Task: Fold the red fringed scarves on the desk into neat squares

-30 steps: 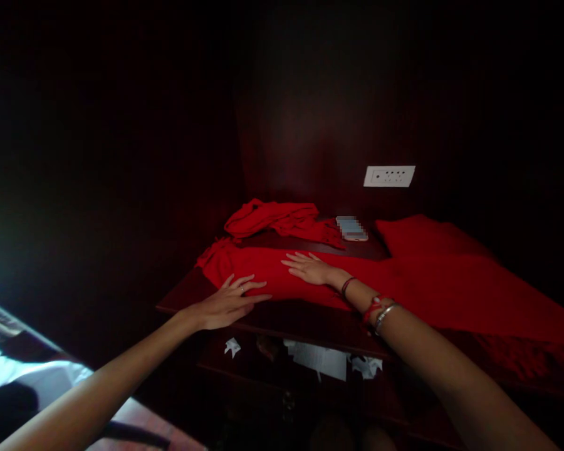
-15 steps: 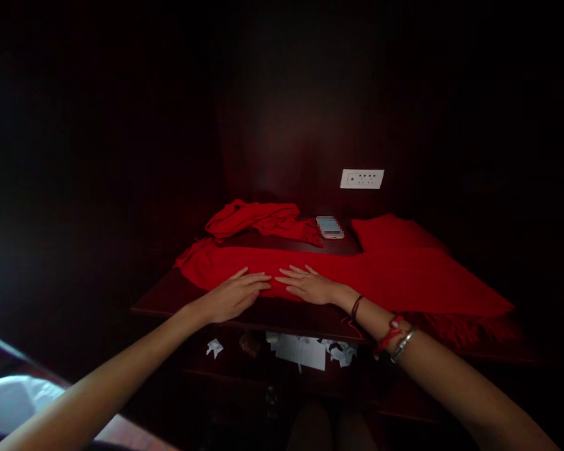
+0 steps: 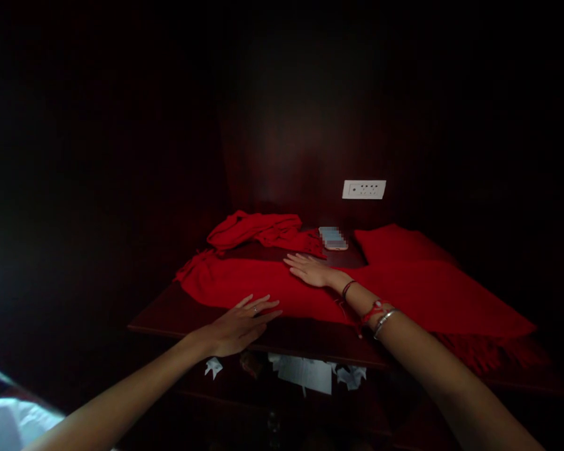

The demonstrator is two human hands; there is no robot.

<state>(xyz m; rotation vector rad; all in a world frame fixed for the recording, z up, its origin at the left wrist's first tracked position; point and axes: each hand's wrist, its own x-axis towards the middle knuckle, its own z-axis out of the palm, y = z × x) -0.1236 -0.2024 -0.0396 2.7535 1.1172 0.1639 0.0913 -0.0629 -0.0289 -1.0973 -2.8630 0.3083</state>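
Note:
A long red scarf (image 3: 258,285) with fringed ends lies across the dark wooden tabletop (image 3: 157,311), its wider part spread to the right. My right hand (image 3: 310,270) rests flat near the scarf's far edge, fingers stretched toward the left. Along the near edge is my left hand (image 3: 242,322), fingers spread, with a ring on one finger; its fingertips lie at the cloth's border. Neither hand grips anything. Behind the spread scarf sits a second red scarf (image 3: 258,228), loosely bunched.
A phone (image 3: 333,238) with a blurred screen lies at the back, below a white wall socket (image 3: 364,190). Under the tabletop, a shelf holds white paper (image 3: 305,374), crumpled paper (image 3: 351,377) and a small white scrap (image 3: 213,368). Something bright and white (image 3: 14,423) shows at lower left.
My hands came close together on the scarf, then moved apart, the right toward the far edge and the left toward the near edge. The camera view has turned slightly right.

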